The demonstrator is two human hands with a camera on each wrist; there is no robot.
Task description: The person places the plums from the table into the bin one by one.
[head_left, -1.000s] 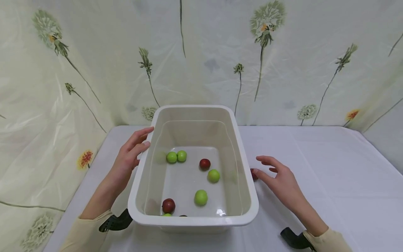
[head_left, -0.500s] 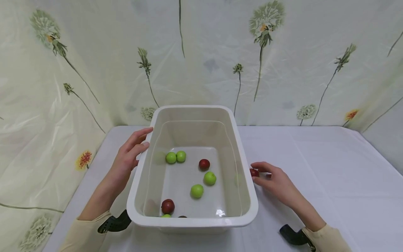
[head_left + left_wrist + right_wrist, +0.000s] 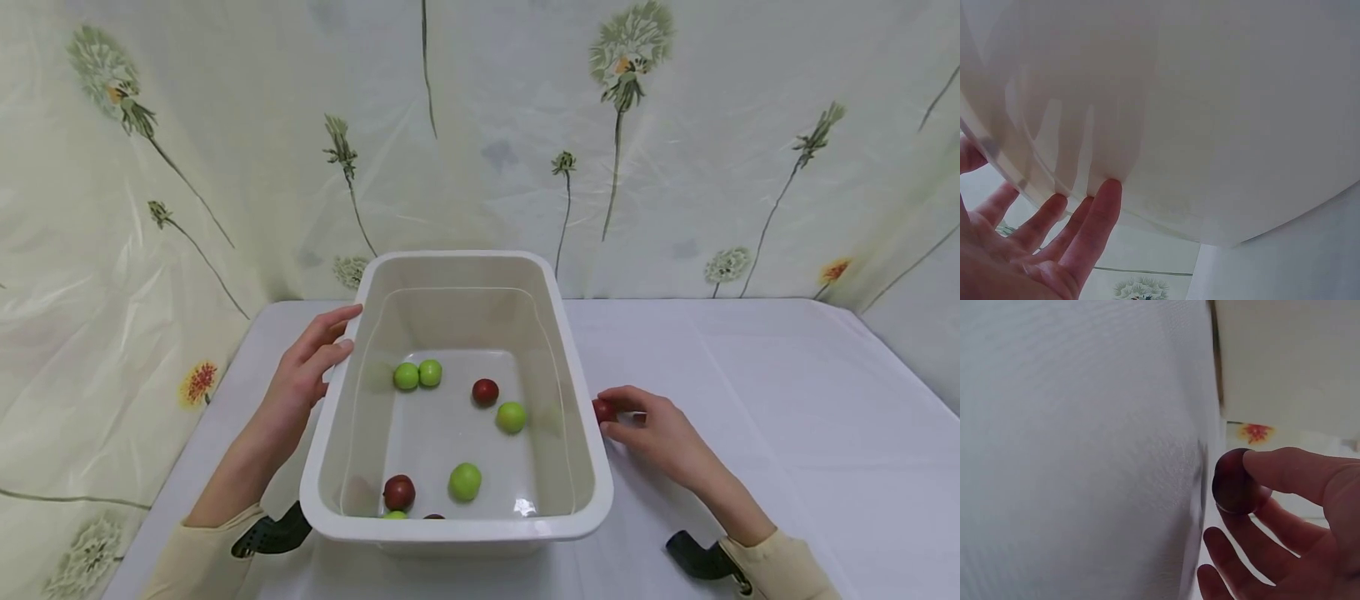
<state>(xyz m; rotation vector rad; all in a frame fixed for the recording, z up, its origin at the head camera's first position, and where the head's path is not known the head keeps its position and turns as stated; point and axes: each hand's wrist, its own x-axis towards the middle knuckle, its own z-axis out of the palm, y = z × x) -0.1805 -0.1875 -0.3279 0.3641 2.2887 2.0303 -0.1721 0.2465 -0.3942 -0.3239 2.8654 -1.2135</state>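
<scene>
A deep white plastic tub point(image 3: 465, 528) stands in the middle of the table. My left hand point(image 3: 303, 379) rests against its left side, fingertips touching the outer wall under the rim in the left wrist view. To the right of the tub, my right hand point(image 3: 660, 433) pinches a dark red plum point(image 3: 1235, 481) between thumb and fingers, close beside the tub's right wall. On the tub's floor lie two touching green fruits point(image 3: 407, 376), a red plum point(image 3: 485, 392), a green fruit point(image 3: 512, 417), another green fruit point(image 3: 465, 482) and a red plum point(image 3: 399, 492).
The tub's near rim partly hides a green fruit point(image 3: 395, 515) and a dark one point(image 3: 434, 517). A white cloth covers the table point(image 3: 750, 400). Behind it hangs a flower-printed sheet point(image 3: 480, 183). Each wrist wears a black camera mount point(image 3: 273, 533).
My right hand has moved slightly left and its thumb and fingers have come together on the red plum. Two green fruits have rolled about in the tub. My left hand keeps its place.
</scene>
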